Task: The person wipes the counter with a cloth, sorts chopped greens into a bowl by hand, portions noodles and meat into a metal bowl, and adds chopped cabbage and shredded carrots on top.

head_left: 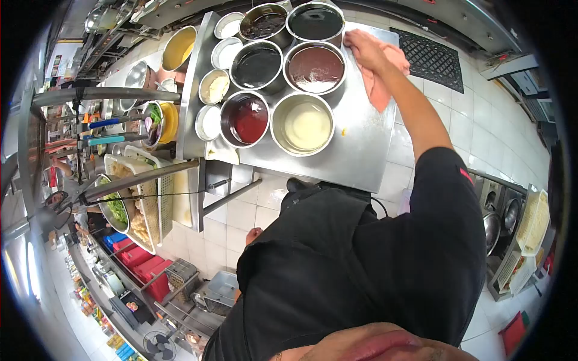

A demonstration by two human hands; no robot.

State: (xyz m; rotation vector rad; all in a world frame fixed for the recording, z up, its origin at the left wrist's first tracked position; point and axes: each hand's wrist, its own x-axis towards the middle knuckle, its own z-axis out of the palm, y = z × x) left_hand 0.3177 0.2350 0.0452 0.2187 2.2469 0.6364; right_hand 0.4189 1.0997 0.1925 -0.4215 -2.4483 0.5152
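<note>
My right hand [364,49] presses on a pink cloth [380,78] at the right edge of the steel table [355,150], beside the pots. Low at my left side, my left hand [253,234] shows only in part; its fingers are mostly hidden by my body. Near the right hand are a pot of brown sauce [314,66] and a pot of black liquid [315,21]. Closer to me stand a pot of pale liquid [302,124] and a pot of red sauce [244,119].
Small white-filled containers [226,53] line the table's left side. Further left are a white basket of food [144,210], a bowl of greens [113,204] and metal rails [141,180]. A black mat [428,59] lies on the tiled floor at the upper right.
</note>
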